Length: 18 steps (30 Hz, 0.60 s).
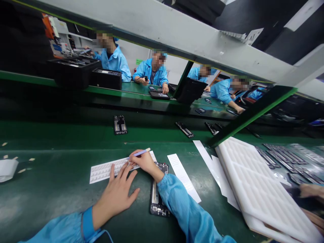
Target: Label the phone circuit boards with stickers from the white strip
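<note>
There was one purple pen [140,153] and two printed label sheets [182,177] — plus one open phone body [159,207] on the near desk [63,195]. At least three other phone bodies [120,125] lay beyond. White trays [268,184] numbered at least two, black boxes [106,79] at upper left two — and people [153,72] opposite, at least four.

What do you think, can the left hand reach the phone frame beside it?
Probably yes: only bare table separates the left hand from the phone frame, though the right forearm partly covers it.

The smooth green bench [63,192] carries a rectangular black phone frame [155,202], a white printed sheet [101,172] at its ten o'clock, ribbed white trays [265,189] at three.
</note>
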Each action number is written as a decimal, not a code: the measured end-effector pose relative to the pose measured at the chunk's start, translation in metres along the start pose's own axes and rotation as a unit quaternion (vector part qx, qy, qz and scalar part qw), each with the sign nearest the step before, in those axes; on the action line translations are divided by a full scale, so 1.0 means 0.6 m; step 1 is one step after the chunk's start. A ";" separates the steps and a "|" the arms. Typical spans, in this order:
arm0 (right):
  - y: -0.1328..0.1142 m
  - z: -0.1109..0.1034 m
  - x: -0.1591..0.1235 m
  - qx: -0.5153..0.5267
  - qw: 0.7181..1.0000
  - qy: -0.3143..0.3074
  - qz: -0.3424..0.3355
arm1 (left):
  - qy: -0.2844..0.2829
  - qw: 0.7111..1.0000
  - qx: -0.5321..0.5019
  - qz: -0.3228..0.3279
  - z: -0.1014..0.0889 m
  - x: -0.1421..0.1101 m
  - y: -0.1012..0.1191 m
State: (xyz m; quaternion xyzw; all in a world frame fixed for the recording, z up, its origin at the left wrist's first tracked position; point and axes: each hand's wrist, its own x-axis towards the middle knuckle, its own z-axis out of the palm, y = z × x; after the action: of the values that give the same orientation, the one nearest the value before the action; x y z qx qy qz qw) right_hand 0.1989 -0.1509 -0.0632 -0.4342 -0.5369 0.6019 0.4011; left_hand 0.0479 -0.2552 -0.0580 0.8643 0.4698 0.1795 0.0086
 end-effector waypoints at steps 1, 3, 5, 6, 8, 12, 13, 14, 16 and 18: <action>0.000 0.000 0.000 0.000 1.000 -0.002 -0.001 | -0.001 1.000 0.001 0.000 0.000 0.000 0.000; -0.002 0.000 -0.001 0.003 1.000 -0.004 0.003 | -0.005 1.000 0.004 0.000 0.000 0.001 0.001; -0.005 0.000 -0.002 0.004 1.000 -0.002 0.010 | -0.006 1.000 0.004 -0.001 0.000 0.001 0.001; -0.006 0.001 -0.003 0.004 1.000 0.000 0.013 | -0.005 1.000 0.003 -0.002 0.000 0.001 0.001; -0.007 0.001 -0.004 0.003 1.000 0.002 0.013 | -0.004 1.000 0.001 -0.003 0.000 0.001 0.001; -0.006 0.002 -0.003 0.022 1.000 -0.002 0.016 | -0.004 1.000 0.005 -0.001 0.000 0.001 0.000; -0.006 0.002 -0.002 0.032 0.999 0.000 0.020 | -0.006 1.000 0.007 0.001 0.000 0.001 0.000; -0.006 0.002 -0.002 0.041 0.999 0.003 0.024 | -0.008 1.000 0.009 0.002 0.001 0.001 0.000; -0.007 0.003 -0.002 0.049 0.998 0.010 0.030 | -0.011 1.000 0.010 0.003 0.001 0.000 -0.001; -0.009 0.003 -0.002 0.045 0.998 0.013 0.032 | -0.010 1.000 0.010 0.002 0.001 0.000 -0.001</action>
State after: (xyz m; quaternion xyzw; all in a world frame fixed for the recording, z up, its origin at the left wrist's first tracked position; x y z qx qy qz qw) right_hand 0.1975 -0.1519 -0.0574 -0.4409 -0.4900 0.6320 0.4075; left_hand 0.0478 -0.2547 -0.0582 0.8672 0.4696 0.1658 0.0045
